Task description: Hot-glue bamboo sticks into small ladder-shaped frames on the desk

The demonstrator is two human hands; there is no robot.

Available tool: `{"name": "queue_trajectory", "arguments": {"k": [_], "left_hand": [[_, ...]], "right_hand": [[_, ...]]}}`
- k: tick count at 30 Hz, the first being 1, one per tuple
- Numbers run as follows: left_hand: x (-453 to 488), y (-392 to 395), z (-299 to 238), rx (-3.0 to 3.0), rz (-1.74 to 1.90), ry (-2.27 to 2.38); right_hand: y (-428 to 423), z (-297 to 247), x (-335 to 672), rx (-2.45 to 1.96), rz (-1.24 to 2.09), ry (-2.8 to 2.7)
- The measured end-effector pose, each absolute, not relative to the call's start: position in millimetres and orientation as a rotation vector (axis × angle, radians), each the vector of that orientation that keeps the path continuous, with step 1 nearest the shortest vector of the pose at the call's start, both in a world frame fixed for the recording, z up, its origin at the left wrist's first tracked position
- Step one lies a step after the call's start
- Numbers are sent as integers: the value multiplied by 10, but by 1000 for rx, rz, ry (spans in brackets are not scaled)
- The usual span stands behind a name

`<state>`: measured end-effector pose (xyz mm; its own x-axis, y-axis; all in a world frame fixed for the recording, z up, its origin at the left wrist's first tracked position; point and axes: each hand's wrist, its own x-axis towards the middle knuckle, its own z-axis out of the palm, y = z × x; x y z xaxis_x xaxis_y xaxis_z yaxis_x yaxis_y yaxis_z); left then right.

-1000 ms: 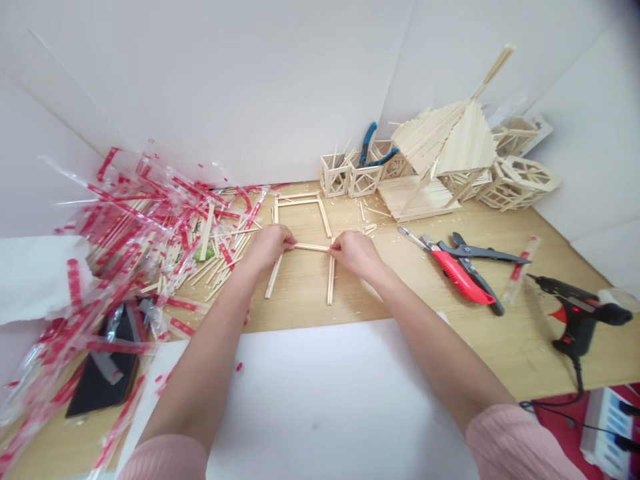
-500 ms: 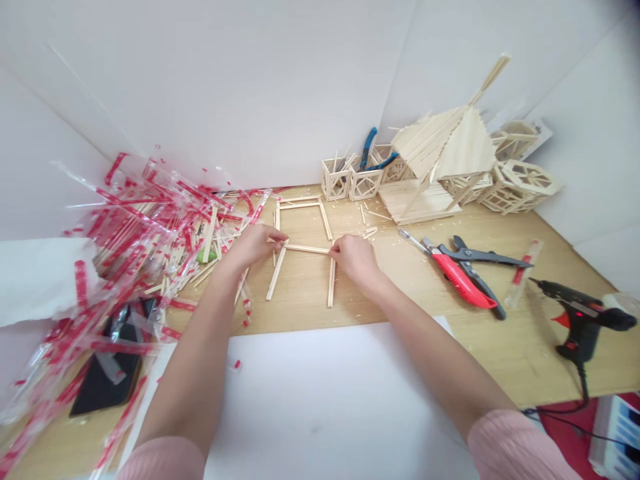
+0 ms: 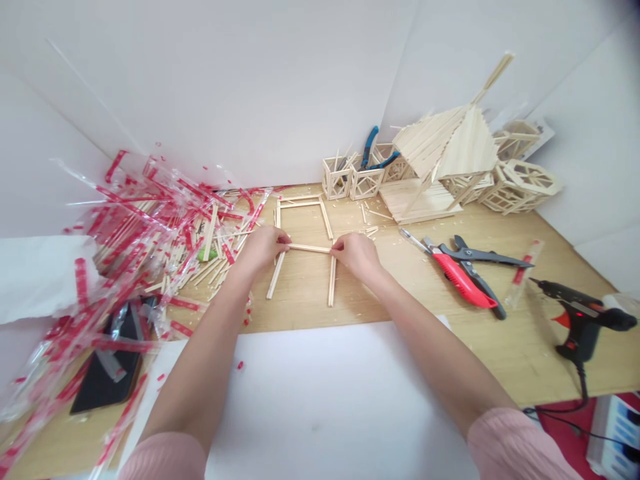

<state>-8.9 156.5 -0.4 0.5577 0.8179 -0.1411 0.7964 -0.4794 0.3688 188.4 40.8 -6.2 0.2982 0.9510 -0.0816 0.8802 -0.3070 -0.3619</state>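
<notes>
A thin wooden cross stick point(image 3: 309, 248) lies across the tops of two longer sticks, the left stick point(image 3: 275, 274) and the right stick point(image 3: 331, 281), on the wooden table point(image 3: 400, 293). My left hand point(image 3: 263, 247) pinches the cross stick's left end, fingers closed. My right hand point(image 3: 356, 255) pinches its right end where it meets the right stick. Just behind, a rectangular stick frame point(image 3: 301, 212) lies flat.
A heap of clear and red wrappers with loose sticks point(image 3: 145, 233) fills the left, over a black phone point(image 3: 107, 373). White paper point(image 3: 325, 393) lies in front. Stick cubes, a roofed stick model point(image 3: 445, 160), red cutters point(image 3: 460, 277), pliers point(image 3: 483, 255) and a black glue gun point(image 3: 583, 320) sit right.
My left hand slid left off the cross stick's end toward the wrapper pile, then came back to pinch it. The right hand stayed on its end.
</notes>
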Motion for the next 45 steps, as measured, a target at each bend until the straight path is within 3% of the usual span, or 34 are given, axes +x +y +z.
{"name": "queue_trajectory", "arguments": {"k": [12, 30, 45], "left_hand": [[-18, 1466, 41, 2456, -14, 1485], [126, 1198, 187, 2308, 38, 1427], [301, 1026, 109, 2387, -130, 1384]], "right_hand": [[409, -104, 1900, -2226, 562, -1527], [366, 0, 2178, -2197, 463, -1578], [313, 15, 2454, -2163, 726, -1681]]}}
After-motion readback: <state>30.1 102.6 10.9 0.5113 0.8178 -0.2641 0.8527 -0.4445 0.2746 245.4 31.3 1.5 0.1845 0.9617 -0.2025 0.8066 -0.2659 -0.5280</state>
